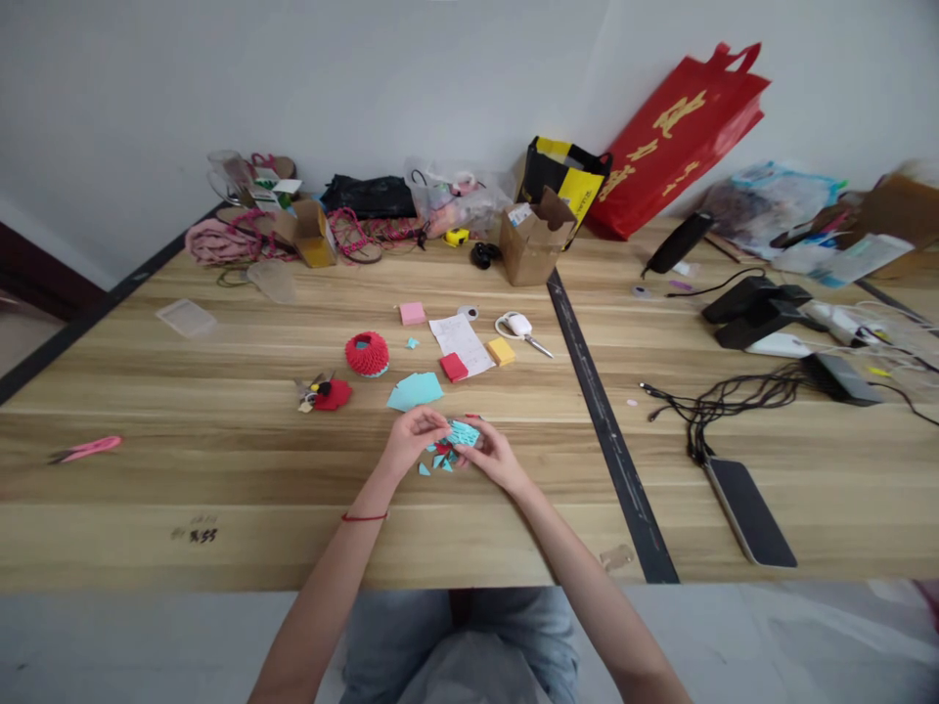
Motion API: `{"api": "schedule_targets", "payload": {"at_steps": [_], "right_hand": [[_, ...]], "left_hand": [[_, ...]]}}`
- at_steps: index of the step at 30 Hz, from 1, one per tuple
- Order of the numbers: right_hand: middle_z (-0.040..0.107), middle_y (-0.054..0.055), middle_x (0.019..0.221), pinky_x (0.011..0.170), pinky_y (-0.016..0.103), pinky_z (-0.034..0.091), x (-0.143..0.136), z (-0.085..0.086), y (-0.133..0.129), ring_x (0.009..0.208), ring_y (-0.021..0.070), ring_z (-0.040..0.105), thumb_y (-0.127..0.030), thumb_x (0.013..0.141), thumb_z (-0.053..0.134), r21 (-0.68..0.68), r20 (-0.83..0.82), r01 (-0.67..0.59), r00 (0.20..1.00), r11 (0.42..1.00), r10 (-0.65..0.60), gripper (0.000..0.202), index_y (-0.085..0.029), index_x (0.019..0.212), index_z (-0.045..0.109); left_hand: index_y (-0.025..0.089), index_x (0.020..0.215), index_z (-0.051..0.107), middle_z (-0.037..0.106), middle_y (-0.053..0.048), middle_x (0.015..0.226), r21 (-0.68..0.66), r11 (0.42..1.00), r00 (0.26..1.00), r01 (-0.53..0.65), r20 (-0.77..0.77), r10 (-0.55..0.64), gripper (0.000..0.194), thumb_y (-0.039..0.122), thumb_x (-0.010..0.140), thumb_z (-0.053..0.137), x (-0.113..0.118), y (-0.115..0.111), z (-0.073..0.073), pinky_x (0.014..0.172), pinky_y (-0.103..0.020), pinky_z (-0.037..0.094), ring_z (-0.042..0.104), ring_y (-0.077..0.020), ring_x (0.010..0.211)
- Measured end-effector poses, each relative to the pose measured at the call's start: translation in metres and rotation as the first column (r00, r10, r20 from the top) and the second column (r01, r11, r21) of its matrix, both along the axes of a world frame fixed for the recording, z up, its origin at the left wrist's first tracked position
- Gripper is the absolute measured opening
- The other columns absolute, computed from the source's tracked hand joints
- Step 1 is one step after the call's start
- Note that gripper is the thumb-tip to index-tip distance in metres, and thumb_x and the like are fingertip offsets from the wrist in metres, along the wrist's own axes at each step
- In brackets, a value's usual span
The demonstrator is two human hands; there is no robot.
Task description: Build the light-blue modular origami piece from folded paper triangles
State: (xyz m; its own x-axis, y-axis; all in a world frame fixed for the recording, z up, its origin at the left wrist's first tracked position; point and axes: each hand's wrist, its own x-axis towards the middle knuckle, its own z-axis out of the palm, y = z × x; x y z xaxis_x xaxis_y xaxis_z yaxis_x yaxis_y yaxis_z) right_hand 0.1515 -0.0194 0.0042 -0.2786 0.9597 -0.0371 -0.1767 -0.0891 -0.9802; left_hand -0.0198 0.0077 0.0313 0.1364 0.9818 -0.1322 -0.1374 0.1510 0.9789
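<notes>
Between my hands is a small light-blue piece built of folded paper units [464, 432]. My right hand [497, 456] is closed around its right side. At its left edge, the thumb and fingers of my left hand [415, 438] are pinched together. Whether a separate paper unit is in that pinch is too small to tell. Several loose light-blue folded paper bits [442, 462] lie on the table under the hands, with something red partly hidden among them. Just beyond my left hand are light-blue paper sheets [415, 391]. Farther off stands a round red folded-paper bowl shape [367, 353] with a blue base.
Beyond the hands lie a written sheet [456, 337], pink [412, 313], red [454, 367] and yellow [502, 351] paper stacks. Pink-handled scissors [92, 447] lie far left. A cardboard box [534, 244] stands at the back; cables [740, 396] and a phone [752, 511] are right.
</notes>
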Motion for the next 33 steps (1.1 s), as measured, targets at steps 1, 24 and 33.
{"api": "schedule_targets", "payload": {"at_steps": [1, 24, 33], "right_hand": [[0.068, 0.001, 0.084, 0.06, 0.029, 0.055, 0.0, 0.001, 0.001, 0.058, 0.014, 0.063, -0.036, 0.07, 0.074, -0.002, -0.018, 0.011, 1.0, 1.0, -0.011, 0.05, -0.022, 0.114, 0.057], [0.072, 0.005, 0.099, 0.077, 0.037, 0.056, 0.009, 0.004, 0.007, 0.073, 0.0192, 0.071, -0.042, 0.072, 0.071, -0.233, -0.206, -0.036, 0.978, 0.972, -0.013, 0.046, -0.02, 0.112, 0.064], [0.072, 0.003, 0.08, 0.059, 0.028, 0.056, 0.004, 0.001, 0.007, 0.061, 0.0165, 0.069, -0.043, 0.072, 0.072, -0.307, -0.36, -0.179, 0.931, 0.935, 0.06, 0.041, -0.02, 0.102, 0.058]], "left_hand": [[0.014, 0.069, 0.059, 0.066, -0.001, 0.071, -0.001, 1.0, 1.0, 0.001, -0.001, -0.001, 0.032, 0.027, 0.052, 0.083, 0.0, 0.0, 0.0, 0.066, -0.025, 0.05, 0.062, -0.0131, 0.067], [0.016, 0.084, 0.061, 0.065, -0.001, 0.079, 0.074, 0.997, 0.998, 0.009, -0.064, -0.005, 0.029, 0.024, 0.06, 0.078, 0.006, -0.003, -0.005, 0.064, -0.024, 0.05, 0.064, -0.0139, 0.07], [0.016, 0.079, 0.059, 0.064, -0.001, 0.071, 0.087, 0.99, 0.994, -0.107, -0.019, 0.109, 0.031, 0.035, 0.061, 0.077, 0.009, -0.004, -0.002, 0.065, -0.026, 0.05, 0.063, -0.0151, 0.068]]}}
